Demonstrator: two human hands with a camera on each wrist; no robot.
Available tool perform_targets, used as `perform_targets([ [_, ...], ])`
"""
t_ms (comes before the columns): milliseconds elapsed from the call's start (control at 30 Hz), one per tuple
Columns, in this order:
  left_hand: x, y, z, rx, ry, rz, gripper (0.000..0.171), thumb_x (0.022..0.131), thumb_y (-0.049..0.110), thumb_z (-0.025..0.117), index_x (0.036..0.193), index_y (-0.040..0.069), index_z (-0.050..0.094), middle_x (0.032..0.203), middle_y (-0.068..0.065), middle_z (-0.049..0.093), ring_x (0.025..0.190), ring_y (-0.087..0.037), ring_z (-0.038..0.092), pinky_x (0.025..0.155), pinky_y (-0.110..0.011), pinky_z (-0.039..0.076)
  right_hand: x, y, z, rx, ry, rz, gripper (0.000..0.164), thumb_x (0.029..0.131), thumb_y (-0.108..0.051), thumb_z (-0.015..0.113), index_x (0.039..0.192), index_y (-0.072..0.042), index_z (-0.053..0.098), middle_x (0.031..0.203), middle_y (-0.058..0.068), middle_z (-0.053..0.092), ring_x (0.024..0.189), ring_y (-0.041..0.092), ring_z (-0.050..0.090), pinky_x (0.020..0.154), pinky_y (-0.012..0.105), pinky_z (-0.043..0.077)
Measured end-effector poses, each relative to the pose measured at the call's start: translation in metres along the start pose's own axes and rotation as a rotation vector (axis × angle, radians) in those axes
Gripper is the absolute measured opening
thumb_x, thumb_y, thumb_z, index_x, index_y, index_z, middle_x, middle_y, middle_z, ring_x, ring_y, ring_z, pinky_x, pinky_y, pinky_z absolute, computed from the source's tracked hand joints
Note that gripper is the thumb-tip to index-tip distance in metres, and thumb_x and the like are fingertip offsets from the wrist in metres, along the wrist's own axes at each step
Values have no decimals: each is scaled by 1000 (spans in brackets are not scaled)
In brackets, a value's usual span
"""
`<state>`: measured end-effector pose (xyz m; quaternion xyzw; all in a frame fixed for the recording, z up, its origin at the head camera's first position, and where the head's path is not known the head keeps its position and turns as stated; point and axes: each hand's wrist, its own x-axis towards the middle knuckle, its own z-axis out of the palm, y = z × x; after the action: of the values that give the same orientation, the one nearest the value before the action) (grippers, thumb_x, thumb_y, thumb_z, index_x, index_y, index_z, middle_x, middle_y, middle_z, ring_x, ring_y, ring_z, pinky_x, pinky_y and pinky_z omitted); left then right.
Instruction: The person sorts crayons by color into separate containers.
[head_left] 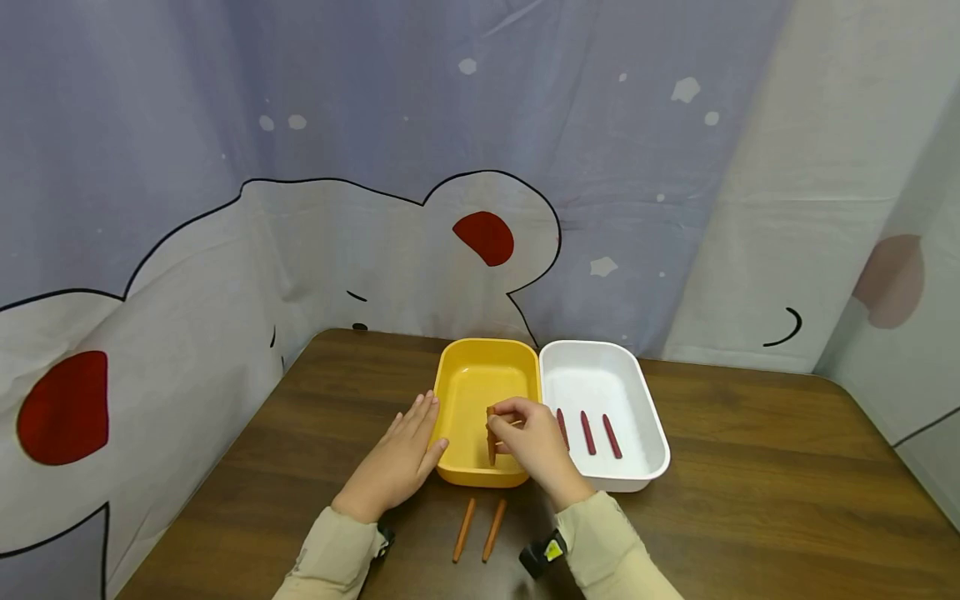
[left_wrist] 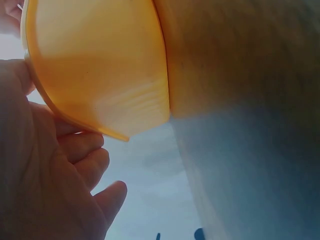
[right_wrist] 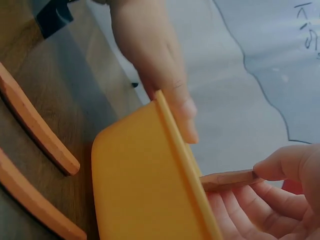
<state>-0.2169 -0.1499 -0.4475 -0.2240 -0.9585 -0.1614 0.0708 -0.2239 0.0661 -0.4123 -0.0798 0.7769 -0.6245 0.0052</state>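
Note:
My right hand (head_left: 536,442) pinches an orange-brown crayon (head_left: 491,447) by its upper end, with thumb and fingers, inside the near right part of a yellow tray (head_left: 472,367). The crayon points down, close to upright, and its lower end dips behind the tray's rim in the right wrist view. Along the tray's left side lies my left hand (head_left: 397,462), fingers extended, thumb near the rim; the left wrist view shows its fingers (left_wrist: 82,147) at the tray's edge. Two more orange-brown crayons (head_left: 464,531) lie side by side on the table before the tray.
A white tray (head_left: 652,417) adjoins the yellow one on the right. Several dark red crayons (head_left: 588,433) lie in it in a row. The brown wooden table (head_left: 780,467) meets a printed curtain (head_left: 360,100) at the back and sides.

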Motion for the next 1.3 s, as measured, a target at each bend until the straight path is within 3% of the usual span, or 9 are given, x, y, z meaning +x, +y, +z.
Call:
perform_targets([
  [267, -1, 0, 1, 12, 19, 9, 61, 102, 42, 29, 148, 2, 22, 154, -12, 19, 142, -23, 15, 112, -48, 21, 24, 12, 16, -98, -7, 54, 19, 88, -10, 61, 102, 3, 64, 84, 10, 60, 67, 17, 63, 57, 30, 57],
  [533, -1, 0, 1, 22, 14, 10, 60, 103, 40, 30, 148, 2, 22, 154, -12, 19, 141, -23, 16, 112, -48, 21, 41, 15, 30, -189, -33, 135, 18, 88, -13, 63, 98, 1, 61, 73, 9, 60, 54, 16, 62, 51, 28, 55],
  [800, 1, 1, 1, 21, 10, 25, 59, 103, 39, 31, 148, 1, 23, 154, -13, 20, 142, -24, 15, 111, -48, 22, 50, 19, 32, -108, 10, 151, 16, 90, -10, 60, 100, 2, 61, 80, 15, 63, 65, 23, 66, 57, 31, 57],
  [967, 1, 0, 1, 23, 13, 23, 59, 103, 39, 31, 148, 1, 23, 154, -12, 20, 142, -24, 15, 111, -48, 22, 46, 16, 29, -140, 27, 100, 15, 88, -6, 60, 99, 3, 62, 78, 11, 62, 62, 20, 65, 56, 28, 56],
  [1300, 0, -2, 0, 12, 2, 11, 61, 103, 42, 28, 149, 3, 20, 155, -11, 17, 142, -22, 13, 112, -48, 20, 24, 9, 15, -253, 47, -81, 14, 84, -5, 59, 96, -1, 65, 77, 4, 60, 63, 12, 62, 57, 25, 53],
])
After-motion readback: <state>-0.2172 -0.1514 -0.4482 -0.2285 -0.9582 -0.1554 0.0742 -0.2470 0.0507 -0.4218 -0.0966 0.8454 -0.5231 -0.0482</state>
